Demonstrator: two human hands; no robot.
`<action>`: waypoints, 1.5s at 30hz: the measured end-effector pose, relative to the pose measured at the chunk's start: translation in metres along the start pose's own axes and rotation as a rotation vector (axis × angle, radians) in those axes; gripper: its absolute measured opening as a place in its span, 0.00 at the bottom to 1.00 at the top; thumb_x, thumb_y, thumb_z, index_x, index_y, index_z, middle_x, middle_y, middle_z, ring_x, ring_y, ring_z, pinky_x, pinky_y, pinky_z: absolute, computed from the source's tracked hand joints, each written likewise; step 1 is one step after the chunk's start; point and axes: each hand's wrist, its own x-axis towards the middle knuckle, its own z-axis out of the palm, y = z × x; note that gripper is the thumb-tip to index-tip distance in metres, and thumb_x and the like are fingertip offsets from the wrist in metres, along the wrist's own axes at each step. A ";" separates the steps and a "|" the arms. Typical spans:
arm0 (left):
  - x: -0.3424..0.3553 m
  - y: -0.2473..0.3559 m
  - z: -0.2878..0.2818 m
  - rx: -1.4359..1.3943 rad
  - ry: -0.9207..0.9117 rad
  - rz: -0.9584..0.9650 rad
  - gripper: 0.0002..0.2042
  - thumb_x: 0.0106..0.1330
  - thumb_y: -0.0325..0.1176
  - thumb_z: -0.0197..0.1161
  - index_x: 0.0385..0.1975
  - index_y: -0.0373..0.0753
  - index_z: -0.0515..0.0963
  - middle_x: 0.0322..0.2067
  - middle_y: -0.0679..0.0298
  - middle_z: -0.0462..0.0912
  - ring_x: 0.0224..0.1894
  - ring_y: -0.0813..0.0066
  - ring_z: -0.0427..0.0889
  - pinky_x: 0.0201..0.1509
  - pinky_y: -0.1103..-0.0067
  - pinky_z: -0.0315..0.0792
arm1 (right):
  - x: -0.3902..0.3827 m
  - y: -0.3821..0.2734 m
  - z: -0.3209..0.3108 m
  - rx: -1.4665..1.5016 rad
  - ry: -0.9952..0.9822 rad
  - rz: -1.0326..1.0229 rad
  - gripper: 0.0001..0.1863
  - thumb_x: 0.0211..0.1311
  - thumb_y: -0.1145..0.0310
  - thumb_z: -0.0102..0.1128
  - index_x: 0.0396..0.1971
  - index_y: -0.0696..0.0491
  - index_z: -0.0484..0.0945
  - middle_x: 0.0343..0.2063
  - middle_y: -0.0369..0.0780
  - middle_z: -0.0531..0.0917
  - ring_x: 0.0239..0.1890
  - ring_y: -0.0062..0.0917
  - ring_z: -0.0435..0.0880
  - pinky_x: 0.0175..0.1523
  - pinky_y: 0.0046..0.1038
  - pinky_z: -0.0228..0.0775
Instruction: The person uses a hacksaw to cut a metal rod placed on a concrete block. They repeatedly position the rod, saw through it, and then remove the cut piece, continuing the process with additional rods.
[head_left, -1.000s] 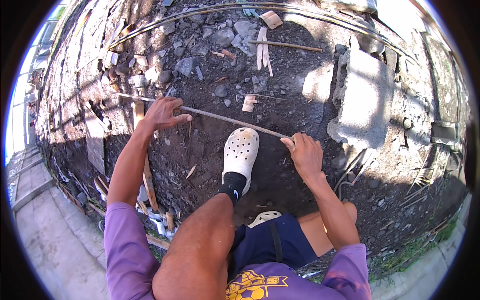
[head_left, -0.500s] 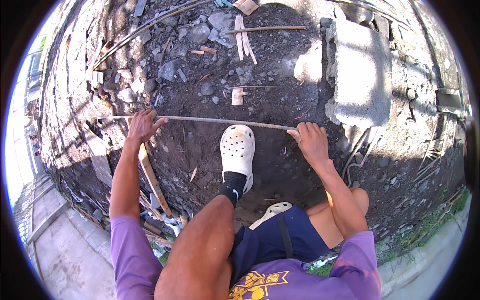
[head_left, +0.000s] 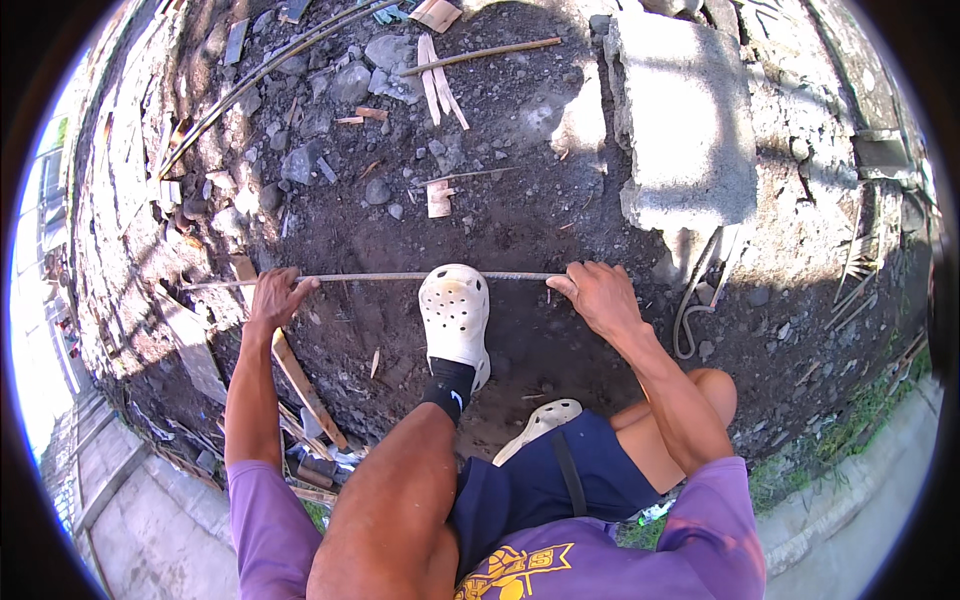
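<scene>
A long ribbed steel bar (head_left: pixel 355 277) lies crosswise low over dark, stony soil. My left hand (head_left: pixel 274 298) is closed on it toward the left, where the bar extends past my fingers. My right hand (head_left: pixel 600 297) grips its right end, thumb along the bar. Between them, the front of my white perforated clog (head_left: pixel 452 310) overlaps the middle of the bar; I cannot tell whether it presses on it. My other white clog (head_left: pixel 540 420) shows lower down, partly hidden by my dark shorts.
A broken concrete slab (head_left: pixel 685 120) lies upper right. Long thin poles (head_left: pixel 268 65), wood scraps (head_left: pixel 438 80) and stones surround me. Boards (head_left: pixel 190 345) lie at left, a bent rod (head_left: pixel 685 325) at right. Concrete paving (head_left: pixel 140 540) and weeds run along the lower edges.
The bar has come toward me and turned from slanting to nearly level, its middle now meeting my clog's front. Both hands still hold it; the left moved lower and leftward.
</scene>
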 end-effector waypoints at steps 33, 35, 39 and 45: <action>0.008 0.049 -0.005 -0.029 0.152 0.103 0.35 0.66 0.67 0.63 0.30 0.31 0.79 0.33 0.48 0.83 0.44 0.46 0.81 0.56 0.57 0.69 | -0.012 0.030 -0.053 0.382 -0.840 0.473 0.40 0.77 0.35 0.40 0.31 0.59 0.86 0.24 0.47 0.87 0.30 0.43 0.88 0.45 0.46 0.78; 0.010 0.049 -0.017 -0.006 0.097 0.053 0.36 0.65 0.69 0.62 0.28 0.31 0.79 0.31 0.48 0.83 0.41 0.46 0.82 0.55 0.56 0.70 | -0.012 0.031 -0.041 0.185 -0.702 0.301 0.42 0.78 0.35 0.38 0.29 0.60 0.85 0.25 0.52 0.86 0.34 0.52 0.87 0.47 0.51 0.77; -0.009 0.055 -0.028 0.002 0.014 -0.068 0.40 0.63 0.74 0.60 0.23 0.32 0.79 0.25 0.49 0.82 0.35 0.48 0.83 0.53 0.55 0.71 | -0.035 0.021 -0.014 0.154 -0.423 0.367 0.41 0.79 0.35 0.40 0.27 0.59 0.85 0.29 0.58 0.86 0.39 0.60 0.85 0.48 0.56 0.75; -0.030 0.090 -0.076 0.038 -0.003 -0.117 0.40 0.63 0.74 0.61 0.19 0.33 0.78 0.20 0.50 0.81 0.29 0.48 0.81 0.48 0.55 0.72 | -0.060 -0.006 -0.011 0.224 -0.257 0.431 0.39 0.79 0.37 0.44 0.25 0.60 0.82 0.23 0.58 0.82 0.33 0.60 0.83 0.42 0.55 0.73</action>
